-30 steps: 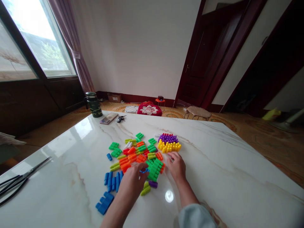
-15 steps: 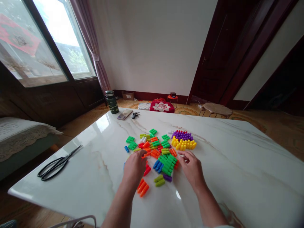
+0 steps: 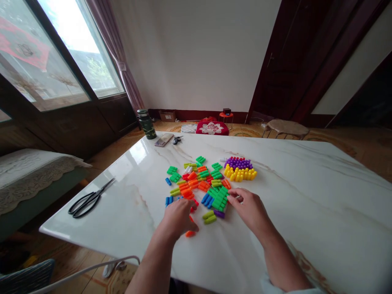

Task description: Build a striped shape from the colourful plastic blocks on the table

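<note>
A heap of small plastic blocks in green, orange, blue and red (image 3: 200, 183) lies on the white marble table (image 3: 290, 196). My left hand (image 3: 179, 216) lies palm down over orange and red blocks (image 3: 190, 233) at the heap's near edge, fingers curled on them. My right hand (image 3: 249, 208) rests beside a joined green block slab (image 3: 219, 198), fingertips pinched on a small piece that I cannot make out. Behind the heap stands a joined purple and yellow block plate (image 3: 239, 169). A lime pair and a purple block (image 3: 212, 215) lie between my hands.
Black scissors (image 3: 90, 199) lie at the table's left edge. At the far corner are a camouflage bottle (image 3: 146, 123), a phone (image 3: 163, 140) and keys (image 3: 177, 140). A bed (image 3: 27, 175) stands left, a red cushion (image 3: 211, 127) and a stool (image 3: 286, 128) on the floor beyond.
The view swung left and back. My left hand let go of a blue piece, reached into the heap, then drew back toward me over orange blocks. My right hand stayed by the green slab.
</note>
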Motion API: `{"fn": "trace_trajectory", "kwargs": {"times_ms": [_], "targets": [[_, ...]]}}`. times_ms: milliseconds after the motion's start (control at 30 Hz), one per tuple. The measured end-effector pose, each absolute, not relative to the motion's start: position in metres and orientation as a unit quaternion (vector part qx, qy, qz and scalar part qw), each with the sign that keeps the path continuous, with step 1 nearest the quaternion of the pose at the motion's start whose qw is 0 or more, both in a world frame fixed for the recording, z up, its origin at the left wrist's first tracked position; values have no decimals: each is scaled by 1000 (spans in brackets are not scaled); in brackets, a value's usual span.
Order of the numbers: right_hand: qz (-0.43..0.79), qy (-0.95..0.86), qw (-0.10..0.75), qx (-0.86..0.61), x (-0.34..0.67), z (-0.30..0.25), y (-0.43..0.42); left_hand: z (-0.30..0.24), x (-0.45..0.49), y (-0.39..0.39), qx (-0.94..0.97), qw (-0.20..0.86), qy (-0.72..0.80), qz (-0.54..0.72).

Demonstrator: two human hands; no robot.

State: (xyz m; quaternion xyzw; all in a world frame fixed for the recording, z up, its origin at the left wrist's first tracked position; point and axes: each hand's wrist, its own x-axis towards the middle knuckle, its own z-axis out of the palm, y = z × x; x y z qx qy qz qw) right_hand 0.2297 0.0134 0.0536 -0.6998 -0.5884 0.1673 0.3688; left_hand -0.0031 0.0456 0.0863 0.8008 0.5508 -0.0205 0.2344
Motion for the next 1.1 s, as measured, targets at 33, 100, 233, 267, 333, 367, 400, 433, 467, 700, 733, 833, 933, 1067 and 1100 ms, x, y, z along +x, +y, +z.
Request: {"fn": "trace_trajectory", "kwargs": {"times_ms": [33, 100, 233, 267, 333, 367, 400, 433, 467, 700, 733, 833, 933, 1067, 1100], "targets": [[169, -589, 365, -701, 230, 55, 12, 85, 3, 44, 804, 230, 548, -18], [171, -590, 358, -703, 230, 58, 9, 80, 16, 39, 813, 221, 539, -4], [174, -587, 353, -707, 228, 59, 5, 72, 41, 31, 824, 197, 531, -14], [174, -589, 352, -706, 227, 58, 5, 70, 44, 30, 824, 190, 533, -26], [170, -599, 344, -702, 224, 57, 5, 67, 48, 30, 822, 177, 539, -39], [167, -604, 339, -702, 222, 56, 5, 66, 47, 31, 821, 172, 544, -36], [165, -604, 335, -704, 221, 55, 6, 65, 46, 32, 819, 168, 548, -29], [164, -602, 334, -706, 220, 54, 6, 63, 44, 34, 816, 165, 553, -21], [165, -598, 334, -709, 219, 53, 6, 62, 42, 36, 814, 163, 558, -14], [200, -590, 289, -727, 213, 44, 7, 62, 36, 45, 811, 162, 562, -3], [204, -591, 280, -728, 212, 44, 7, 63, 36, 45, 812, 164, 560, -4], [216, -589, 249, -738, 206, 46, 7, 64, 38, 45, 811, 173, 559, -12], [227, -591, 210, -745, 199, 50, 8, 62, 39, 46, 809, 184, 559, -10], [220, -600, 179, -748, 192, 52, 8, 57, 39, 49, 807, 204, 554, 3], [215, -602, 174, -749, 192, 52, 8, 56, 39, 50, 806, 205, 555, 4]]}}
